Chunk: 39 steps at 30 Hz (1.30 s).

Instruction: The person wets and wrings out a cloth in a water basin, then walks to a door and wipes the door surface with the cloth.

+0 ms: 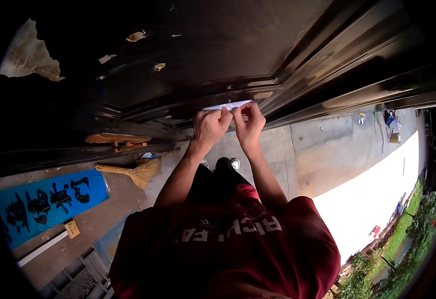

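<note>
A thin, folded white piece (228,105), cloth or paper I cannot tell, spans the gap between my two hands close to a dark panelled door (188,60). My left hand (209,127) is closed, its thumb pressed against the forefinger on the near edge of the piece. Beside it, my right hand (249,123) pinches the piece's right end between thumb and fingers. The thumbs are near each other. Torn paper scraps (31,52) cling to the door's surface.
A wooden stool (118,139) and a straw broom (137,173) are at left by the door. Beyond lie a blue banner with black characters (53,199) and a white strip (41,249). Concrete floor (323,154) extends right, toward litter (393,124) and green plants (417,224).
</note>
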Motion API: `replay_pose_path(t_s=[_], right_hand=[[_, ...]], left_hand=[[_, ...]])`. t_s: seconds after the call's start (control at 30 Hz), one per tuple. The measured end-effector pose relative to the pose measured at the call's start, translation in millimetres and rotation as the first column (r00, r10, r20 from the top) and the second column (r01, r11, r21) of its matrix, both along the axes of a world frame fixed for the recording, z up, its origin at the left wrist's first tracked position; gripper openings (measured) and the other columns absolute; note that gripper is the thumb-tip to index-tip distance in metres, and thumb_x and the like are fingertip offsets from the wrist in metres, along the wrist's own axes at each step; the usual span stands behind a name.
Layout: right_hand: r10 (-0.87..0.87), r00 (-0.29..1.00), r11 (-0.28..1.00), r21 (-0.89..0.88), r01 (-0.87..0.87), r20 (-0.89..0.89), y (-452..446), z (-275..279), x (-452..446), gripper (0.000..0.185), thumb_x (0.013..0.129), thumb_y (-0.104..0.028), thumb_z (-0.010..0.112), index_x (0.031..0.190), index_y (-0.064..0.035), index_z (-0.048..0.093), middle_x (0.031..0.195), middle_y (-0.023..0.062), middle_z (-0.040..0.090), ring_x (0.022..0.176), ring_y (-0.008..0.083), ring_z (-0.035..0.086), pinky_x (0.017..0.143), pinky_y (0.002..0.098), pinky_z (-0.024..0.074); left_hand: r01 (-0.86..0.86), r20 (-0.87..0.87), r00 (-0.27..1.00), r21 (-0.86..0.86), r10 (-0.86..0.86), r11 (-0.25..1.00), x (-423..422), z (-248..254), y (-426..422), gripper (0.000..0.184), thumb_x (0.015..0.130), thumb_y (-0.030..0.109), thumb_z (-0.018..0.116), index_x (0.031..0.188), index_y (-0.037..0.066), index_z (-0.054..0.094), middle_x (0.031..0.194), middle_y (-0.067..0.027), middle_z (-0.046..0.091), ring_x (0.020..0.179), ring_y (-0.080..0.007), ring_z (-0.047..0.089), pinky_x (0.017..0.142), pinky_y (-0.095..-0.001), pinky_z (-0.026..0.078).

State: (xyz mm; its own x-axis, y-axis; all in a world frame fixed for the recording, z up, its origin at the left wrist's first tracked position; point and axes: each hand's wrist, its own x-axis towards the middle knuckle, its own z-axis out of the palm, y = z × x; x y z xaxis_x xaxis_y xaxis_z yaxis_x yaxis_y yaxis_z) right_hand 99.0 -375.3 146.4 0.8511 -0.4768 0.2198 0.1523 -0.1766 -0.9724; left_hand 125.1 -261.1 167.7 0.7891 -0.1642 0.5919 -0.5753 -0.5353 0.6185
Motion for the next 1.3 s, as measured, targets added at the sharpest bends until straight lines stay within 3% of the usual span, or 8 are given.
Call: replay_pose_path(t_s=[0.2, 0.27, 0.37, 0.67, 0.8, 0.93, 1.13, 1.3], right_hand=[[0.104, 0.966, 0.988, -0.084, -0.127, -0.237, 1, -89, -13, 0.022, 0.083, -0.018, 0.064, 0.083, 0.0031, 0.058, 0.073, 0.0199, 0.065, 0.070, 0.0338, 0.066, 0.064, 0.0372, 0.0506], [0.169, 0.958, 0.961, -0.178, -0.213, -0.233, 15, -93, -4, 0.015, 0.084, -0.009, 0.064, 0.081, 0.0054, 0.059, 0.070, 0.0115, 0.068, 0.065, 0.0121, 0.065, 0.061, 0.0259, 0.0502], [0.264, 0.938, 0.949, -0.111, -0.294, -0.226, 46, -90, -4, 0.018, 0.085, -0.011, 0.064, 0.082, 0.0058, 0.062, 0.071, 0.0120, 0.069, 0.066, 0.0136, 0.067, 0.061, 0.0263, 0.0508], [0.450, 0.888, 0.888, 0.148, -0.434, -0.091, 160, -48, -13, 0.020, 0.086, -0.014, 0.067, 0.087, 0.0058, 0.063, 0.074, 0.0087, 0.068, 0.069, 0.0091, 0.062, 0.064, 0.0226, 0.0492], [0.540, 0.835, 0.820, 0.289, -0.495, -0.102, 173, -3, -10, 0.017, 0.085, -0.008, 0.069, 0.092, 0.0050, 0.061, 0.082, 0.0062, 0.066, 0.076, 0.0075, 0.060, 0.069, 0.0214, 0.0488], [0.467, 0.883, 0.879, 0.087, -0.469, 0.041, 180, 2, -16, 0.016, 0.085, -0.008, 0.069, 0.089, 0.0055, 0.061, 0.079, 0.0077, 0.067, 0.077, 0.0101, 0.064, 0.069, 0.0223, 0.0504], [0.412, 0.905, 0.863, -0.276, -0.424, -0.103, 173, -8, -1, 0.019, 0.084, -0.012, 0.069, 0.079, 0.0056, 0.064, 0.072, 0.0141, 0.068, 0.068, 0.0158, 0.069, 0.061, 0.0263, 0.0519], [0.360, 0.932, 0.917, -0.174, -0.360, -0.032, 182, -4, -7, 0.020, 0.085, -0.014, 0.069, 0.081, 0.0045, 0.064, 0.066, 0.0096, 0.065, 0.059, 0.0075, 0.059, 0.056, 0.0221, 0.0461]], left_hand=[[-0.009, -0.235, 0.970, 0.195, 0.055, 0.981, -17, -77, 20, 0.030, 0.082, 0.021, 0.060, 0.062, -0.001, 0.062, 0.057, -0.0192, 0.058, 0.050, -0.0372, 0.058, 0.046, -0.0438, 0.045], [-0.134, -0.275, 0.945, 0.160, 0.175, 0.978, -20, -92, 37, 0.030, 0.083, 0.021, 0.061, 0.063, -0.002, 0.062, 0.059, -0.0208, 0.058, 0.054, -0.0391, 0.059, 0.050, -0.0449, 0.047], [-0.222, -0.302, 0.919, 0.134, 0.253, 0.966, -33, -91, 66, 0.027, 0.085, 0.017, 0.060, 0.066, -0.002, 0.060, 0.063, -0.0217, 0.059, 0.058, -0.0401, 0.059, 0.052, -0.0461, 0.045], [-0.517, -0.081, 0.856, -0.136, 0.510, 0.845, -52, -103, 136, 0.013, 0.094, 0.012, 0.050, 0.091, 0.000, 0.054, 0.077, -0.0204, 0.057, 0.070, -0.0419, 0.056, 0.058, -0.0424, 0.044], [-0.514, 0.150, 0.829, -0.176, 0.539, 0.840, -36, -102, 145, 0.013, 0.092, 0.006, 0.047, 0.102, -0.001, 0.048, 0.097, -0.0217, 0.051, 0.091, -0.0403, 0.049, 0.080, -0.0474, 0.039], [-0.449, 0.244, 0.853, -0.108, 0.461, 0.887, -29, -116, 149, 0.024, 0.089, 0.016, 0.054, 0.101, -0.004, 0.048, 0.097, -0.0207, 0.047, 0.095, -0.0381, 0.044, 0.083, -0.0484, 0.035], [-0.344, -0.042, 0.939, -0.153, 0.342, 0.926, -48, -122, 157, 0.039, 0.088, 0.009, 0.056, 0.121, -0.002, 0.039, 0.102, -0.0233, 0.050, 0.091, -0.0426, 0.049, 0.077, -0.0476, 0.040], [-0.330, -0.215, 0.929, -0.114, 0.301, 0.937, -101, -74, 178, 0.016, 0.088, 0.002, 0.054, 0.103, -0.001, 0.056, 0.091, -0.0170, 0.062, 0.083, -0.0324, 0.062, 0.074, -0.0371, 0.049]])
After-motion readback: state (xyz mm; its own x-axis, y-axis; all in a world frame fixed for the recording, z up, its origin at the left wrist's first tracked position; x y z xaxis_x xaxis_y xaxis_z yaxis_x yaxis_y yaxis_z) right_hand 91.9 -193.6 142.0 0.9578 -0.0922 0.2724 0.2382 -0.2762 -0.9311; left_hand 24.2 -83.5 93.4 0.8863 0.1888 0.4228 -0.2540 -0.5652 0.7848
